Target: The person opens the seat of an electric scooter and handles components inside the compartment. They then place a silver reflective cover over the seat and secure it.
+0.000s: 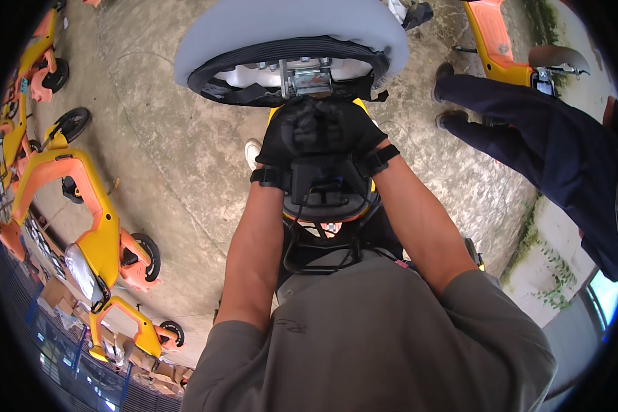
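Observation:
A tilted-up grey scooter seat [295,24] shows its underside, with a black rim and a metal hinge bracket [307,79] in the middle. Just below that bracket, my left hand [281,134] and my right hand [356,129] meet, both in black gloves with wrist straps. Their fingers curl inward and press close together; whatever lies between them is lost in the dark. Yellow body panels [360,104] of the scooter peek out beside the gloves. Nearer to me, a black rack [323,259] of bent tube sits against my shirt.
Several yellow and orange scooter frames [103,226] line the left side, with cardboard boxes [58,295] beyond. A person in dark blue clothes [529,130] is at the right, near another yellow scooter [501,48]. The floor [178,137] is stained concrete.

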The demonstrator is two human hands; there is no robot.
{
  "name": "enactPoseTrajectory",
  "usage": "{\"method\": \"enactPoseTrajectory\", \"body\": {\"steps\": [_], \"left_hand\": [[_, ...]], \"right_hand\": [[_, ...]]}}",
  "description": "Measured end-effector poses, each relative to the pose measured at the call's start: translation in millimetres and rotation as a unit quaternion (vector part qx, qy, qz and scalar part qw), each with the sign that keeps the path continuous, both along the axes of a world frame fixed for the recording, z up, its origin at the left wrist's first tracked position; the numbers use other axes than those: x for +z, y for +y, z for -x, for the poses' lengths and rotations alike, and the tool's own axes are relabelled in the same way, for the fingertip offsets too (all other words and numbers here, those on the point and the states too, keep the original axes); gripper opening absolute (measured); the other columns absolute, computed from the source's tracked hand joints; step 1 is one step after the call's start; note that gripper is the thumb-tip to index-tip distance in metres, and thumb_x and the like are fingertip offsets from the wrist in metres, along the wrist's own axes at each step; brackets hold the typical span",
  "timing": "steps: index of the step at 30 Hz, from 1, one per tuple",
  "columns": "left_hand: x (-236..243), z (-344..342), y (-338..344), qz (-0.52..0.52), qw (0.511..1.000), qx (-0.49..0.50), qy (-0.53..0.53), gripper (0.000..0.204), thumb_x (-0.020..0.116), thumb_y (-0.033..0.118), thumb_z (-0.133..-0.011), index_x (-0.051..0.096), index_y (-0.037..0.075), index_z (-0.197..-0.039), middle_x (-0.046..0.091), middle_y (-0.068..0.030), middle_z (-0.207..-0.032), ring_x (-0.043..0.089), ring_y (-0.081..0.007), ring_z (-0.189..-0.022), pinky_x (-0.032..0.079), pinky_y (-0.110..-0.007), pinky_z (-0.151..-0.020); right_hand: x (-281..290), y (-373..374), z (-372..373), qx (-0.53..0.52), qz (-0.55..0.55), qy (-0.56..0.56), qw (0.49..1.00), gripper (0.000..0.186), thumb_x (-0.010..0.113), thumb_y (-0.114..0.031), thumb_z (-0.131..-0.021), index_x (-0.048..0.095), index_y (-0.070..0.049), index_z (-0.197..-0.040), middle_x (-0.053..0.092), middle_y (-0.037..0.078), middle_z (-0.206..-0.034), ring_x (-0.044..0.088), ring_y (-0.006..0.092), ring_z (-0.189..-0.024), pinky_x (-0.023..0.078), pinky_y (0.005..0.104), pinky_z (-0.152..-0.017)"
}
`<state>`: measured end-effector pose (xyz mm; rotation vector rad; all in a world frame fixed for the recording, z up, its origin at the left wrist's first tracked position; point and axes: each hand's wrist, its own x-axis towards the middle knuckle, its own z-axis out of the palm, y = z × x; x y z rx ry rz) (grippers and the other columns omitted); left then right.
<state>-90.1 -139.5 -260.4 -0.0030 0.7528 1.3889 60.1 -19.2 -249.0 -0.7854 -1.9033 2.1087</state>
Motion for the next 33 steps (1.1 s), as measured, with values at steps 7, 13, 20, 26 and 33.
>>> {"method": "enactPoseTrajectory", "body": {"steps": [7,13,20,26,33], "left_hand": [[-16,-2,4,-0.133,0.87,-0.028,0.474,0.014,0.046,0.018,-0.099,0.057,0.009,-0.097,0.038,0.0073,-0.063,0.033,-0.0014,-0.048,0.023,-0.017,-0.04],[53,24,33,0.139,0.955,-0.219,0.144,0.018,0.05,0.027,-0.098,0.056,0.012,-0.091,0.033,0.0096,-0.058,0.026,-0.0004,-0.043,0.018,-0.017,-0.038],[33,2,17,0.079,0.983,0.013,-0.164,0.019,0.051,0.025,-0.098,0.056,0.013,-0.084,0.036,0.0082,-0.056,0.028,-0.0029,-0.041,0.021,-0.019,-0.039],[32,-9,13,0.009,0.969,0.046,-0.241,0.019,0.051,0.022,-0.097,0.055,0.011,-0.082,0.033,0.0081,-0.056,0.028,-0.0033,-0.041,0.021,-0.02,-0.038],[39,9,4,0.012,0.958,-0.093,0.272,0.02,0.05,0.014,-0.096,0.061,0.004,-0.108,0.051,0.004,-0.074,0.044,-0.0042,-0.062,0.033,-0.019,-0.056]], "right_hand": [[5,8,-5,0.084,-0.214,0.016,0.973,0.042,0.07,-0.021,-0.068,0.063,-0.007,-0.107,0.066,0.014,-0.098,0.064,0.0309,-0.091,0.05,0.0362,-0.08],[5,17,-2,0.103,-0.122,0.085,0.983,0.037,0.066,-0.012,-0.077,0.061,-0.003,-0.113,0.066,0.011,-0.106,0.064,0.0226,-0.099,0.049,0.0326,-0.087],[31,7,9,-0.085,0.181,-0.001,0.98,0.019,0.065,-0.014,-0.088,0.067,0.0,-0.101,0.067,0.005,-0.096,0.06,0.0114,-0.087,0.048,0.027,-0.078],[12,6,4,-0.074,0.147,-0.08,0.983,0.019,0.064,-0.014,-0.088,0.068,0.001,-0.099,0.067,0.006,-0.088,0.059,0.0108,-0.081,0.048,0.0271,-0.074],[29,11,1,0.051,-0.059,-0.046,0.996,0.021,0.062,-0.015,-0.09,0.066,0.003,-0.101,0.069,0.005,-0.091,0.062,0.0119,-0.084,0.049,0.0286,-0.078]]}}
